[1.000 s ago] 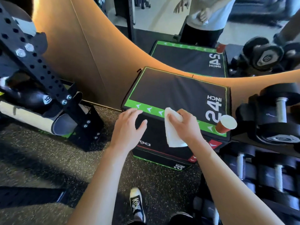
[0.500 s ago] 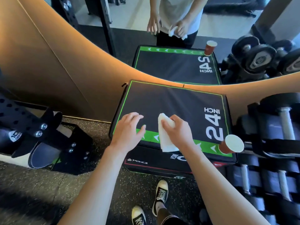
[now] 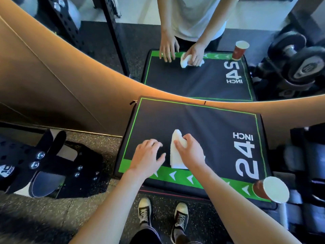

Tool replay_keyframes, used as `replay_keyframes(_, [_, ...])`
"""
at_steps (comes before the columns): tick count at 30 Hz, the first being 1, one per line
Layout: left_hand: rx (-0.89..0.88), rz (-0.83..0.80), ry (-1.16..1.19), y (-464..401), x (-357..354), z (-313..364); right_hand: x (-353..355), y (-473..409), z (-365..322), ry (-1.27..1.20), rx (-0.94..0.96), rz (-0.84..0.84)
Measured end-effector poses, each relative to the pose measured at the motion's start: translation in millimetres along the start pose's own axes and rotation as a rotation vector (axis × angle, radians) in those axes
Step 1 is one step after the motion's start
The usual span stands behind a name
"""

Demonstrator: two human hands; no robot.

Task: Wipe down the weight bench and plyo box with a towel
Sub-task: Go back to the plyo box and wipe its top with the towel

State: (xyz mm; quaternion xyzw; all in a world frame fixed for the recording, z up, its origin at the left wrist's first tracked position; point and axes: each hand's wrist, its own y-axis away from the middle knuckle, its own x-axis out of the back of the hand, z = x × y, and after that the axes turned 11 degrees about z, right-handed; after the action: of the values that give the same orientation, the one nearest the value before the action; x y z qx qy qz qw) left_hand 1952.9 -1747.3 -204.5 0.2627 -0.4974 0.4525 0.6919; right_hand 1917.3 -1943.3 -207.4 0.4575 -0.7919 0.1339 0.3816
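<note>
Plyo box (image 3: 202, 124), top panel, mid-wipe; weight bench not in view.

Towel (image 3: 175, 152): white, folded, flat on near-centre of the black surface, just inside the green arrow band; long axis near-to-far, narrow end pointing far. Right hand (image 3: 190, 152): grip closed over towel, pressing down (likely for scrubbing pressure). Left hand (image 3: 147, 156): fingers spread, holding nothing, resting just left of towel, probably bracing. Paper cup (image 3: 271, 189): near-right corner, well apart from towel; spill hazard once wiping reaches there.
</note>
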Motion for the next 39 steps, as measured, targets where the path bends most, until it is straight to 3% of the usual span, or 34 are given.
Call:
replay_keyframes(13, [0.01,-0.125,0.014,-26,-32,11,16,0,8,0.003,-0.133,-0.085])
replay_keyframes(18, [0.035,-0.146,0.022,-28,-36,28,8,15,13,0.0,-0.087,-0.092])
replay_keyframes(21, [0.072,-0.156,0.107,-25,-36,29,8,19,14,0.018,-0.032,0.009])
replay_keyframes(24, [0.118,-0.112,0.192,-28,-31,24,11,19,18,0.108,0.169,0.234])
replay_keyframes(26, [0.132,-0.087,0.211,-29,-28,22,9,19,25,0.192,0.228,0.292])
replay_keyframes(29, [0.111,-0.095,0.174,-27,-24,18,3,17,37,0.251,0.185,0.272])
replay_keyframes(33, [0.042,-0.045,0.14,-26,-22,10,0,18,36,0.114,0.088,0.346])
replay_keyframes(36, [-0.031,-0.021,0.177,-32,-27,9,0,9,31,-0.035,-0.123,0.255])
replay_keyframes(39, [0.002,-0.058,0.253,-41,-35,15,3,-12,27,0.204,-0.011,0.069])
